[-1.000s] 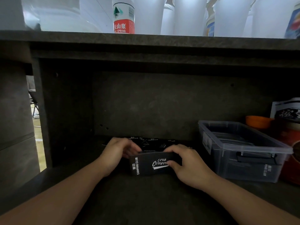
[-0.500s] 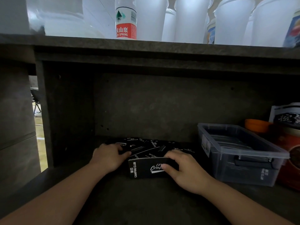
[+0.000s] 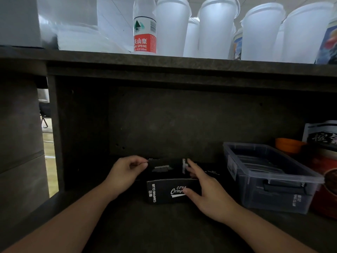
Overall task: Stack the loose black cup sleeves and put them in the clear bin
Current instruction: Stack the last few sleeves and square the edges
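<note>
A stack of black cup sleeves printed "CAMPING CLUB" stands on its edge on the dark shelf floor. My right hand holds the stack, thumb on its front face and fingers reaching behind it. My left hand pinches the left end of a single black sleeve lifted just behind the stack. More loose sleeves lie dimly at the back. The clear bin sits to the right with several black sleeves inside it.
The dark shelf back wall and overhead board close the space in. An orange bowl and red packaging stand right of the bin. A water bottle and white cups stand on top.
My left hand has lifted one loose sleeve off the pile behind the stack. My right fingers have stretched back toward that sleeve while the thumb stays on the stack.
</note>
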`<state>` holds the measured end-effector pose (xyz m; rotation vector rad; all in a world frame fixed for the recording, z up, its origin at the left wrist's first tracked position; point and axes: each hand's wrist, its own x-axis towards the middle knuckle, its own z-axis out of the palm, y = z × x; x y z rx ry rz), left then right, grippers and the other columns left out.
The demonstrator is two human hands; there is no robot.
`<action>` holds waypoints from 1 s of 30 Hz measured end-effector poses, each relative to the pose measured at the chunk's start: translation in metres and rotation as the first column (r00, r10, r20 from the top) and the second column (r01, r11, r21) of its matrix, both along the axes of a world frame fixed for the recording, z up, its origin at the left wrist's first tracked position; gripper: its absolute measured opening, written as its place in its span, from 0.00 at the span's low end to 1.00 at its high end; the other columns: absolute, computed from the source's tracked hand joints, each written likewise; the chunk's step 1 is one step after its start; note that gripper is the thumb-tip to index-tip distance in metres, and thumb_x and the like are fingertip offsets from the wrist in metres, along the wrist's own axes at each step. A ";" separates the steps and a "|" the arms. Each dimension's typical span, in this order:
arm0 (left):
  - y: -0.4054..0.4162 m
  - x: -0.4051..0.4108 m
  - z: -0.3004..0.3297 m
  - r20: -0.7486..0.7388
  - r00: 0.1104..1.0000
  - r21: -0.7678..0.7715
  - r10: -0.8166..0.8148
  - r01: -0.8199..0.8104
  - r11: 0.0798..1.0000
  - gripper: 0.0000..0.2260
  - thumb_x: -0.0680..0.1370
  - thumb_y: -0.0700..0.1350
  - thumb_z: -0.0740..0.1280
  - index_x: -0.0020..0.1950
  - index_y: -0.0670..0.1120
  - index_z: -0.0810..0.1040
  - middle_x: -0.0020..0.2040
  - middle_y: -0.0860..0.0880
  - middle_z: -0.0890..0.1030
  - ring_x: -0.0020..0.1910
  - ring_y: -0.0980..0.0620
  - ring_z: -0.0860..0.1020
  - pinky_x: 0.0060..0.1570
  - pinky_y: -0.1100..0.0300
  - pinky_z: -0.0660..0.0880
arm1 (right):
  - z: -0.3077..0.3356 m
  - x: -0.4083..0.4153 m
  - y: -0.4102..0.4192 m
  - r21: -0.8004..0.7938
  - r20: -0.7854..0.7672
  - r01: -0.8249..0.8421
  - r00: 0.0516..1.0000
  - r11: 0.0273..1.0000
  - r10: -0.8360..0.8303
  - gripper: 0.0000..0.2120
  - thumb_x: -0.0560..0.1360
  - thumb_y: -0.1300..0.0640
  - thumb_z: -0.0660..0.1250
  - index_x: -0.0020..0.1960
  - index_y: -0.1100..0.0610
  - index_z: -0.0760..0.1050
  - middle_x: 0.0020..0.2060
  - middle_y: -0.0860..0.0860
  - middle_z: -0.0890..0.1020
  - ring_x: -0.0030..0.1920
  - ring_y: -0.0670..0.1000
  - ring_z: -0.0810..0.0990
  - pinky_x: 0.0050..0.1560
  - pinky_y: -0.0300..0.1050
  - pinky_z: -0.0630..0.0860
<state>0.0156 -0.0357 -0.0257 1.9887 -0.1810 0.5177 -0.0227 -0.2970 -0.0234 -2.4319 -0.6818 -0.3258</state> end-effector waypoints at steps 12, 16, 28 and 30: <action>-0.030 -0.034 0.012 -0.138 0.934 0.361 -0.328 0.356 0.862 0.06 0.76 0.55 0.68 0.45 0.56 0.82 0.43 0.57 0.83 0.45 0.62 0.80 0.48 0.65 0.75 | 0.001 0.000 0.002 -0.026 0.141 0.066 0.988 0.998 -0.061 0.13 0.74 0.53 0.70 0.57 0.44 0.75 0.51 0.39 0.79 0.53 0.37 0.75 0.56 0.32 0.71; -0.025 -0.023 0.011 -0.034 0.983 0.613 -0.179 0.162 0.773 0.06 0.77 0.52 0.69 0.44 0.65 0.76 0.45 0.64 0.79 0.48 0.68 0.76 0.51 0.68 0.73 | -0.001 0.012 -0.007 0.075 0.055 0.244 0.967 0.967 -0.248 0.22 0.73 0.51 0.72 0.64 0.43 0.71 0.57 0.41 0.77 0.57 0.38 0.74 0.62 0.35 0.71; -0.005 -0.009 0.000 0.055 0.998 0.398 -0.002 -0.020 0.917 0.11 0.77 0.42 0.70 0.51 0.59 0.76 0.46 0.62 0.81 0.48 0.64 0.79 0.42 0.78 0.66 | -0.004 0.016 -0.022 0.056 -0.137 0.486 0.869 0.872 -0.476 0.30 0.70 0.56 0.74 0.67 0.47 0.63 0.60 0.52 0.71 0.60 0.50 0.72 0.58 0.39 0.71; -0.006 -0.012 0.002 0.065 0.997 0.351 -0.036 0.010 0.936 0.11 0.77 0.42 0.70 0.49 0.60 0.76 0.45 0.62 0.81 0.46 0.66 0.78 0.43 0.78 0.67 | 0.000 0.012 -0.019 0.178 -0.061 0.438 0.899 0.881 -0.434 0.29 0.71 0.64 0.71 0.65 0.45 0.65 0.56 0.50 0.72 0.56 0.45 0.73 0.51 0.31 0.69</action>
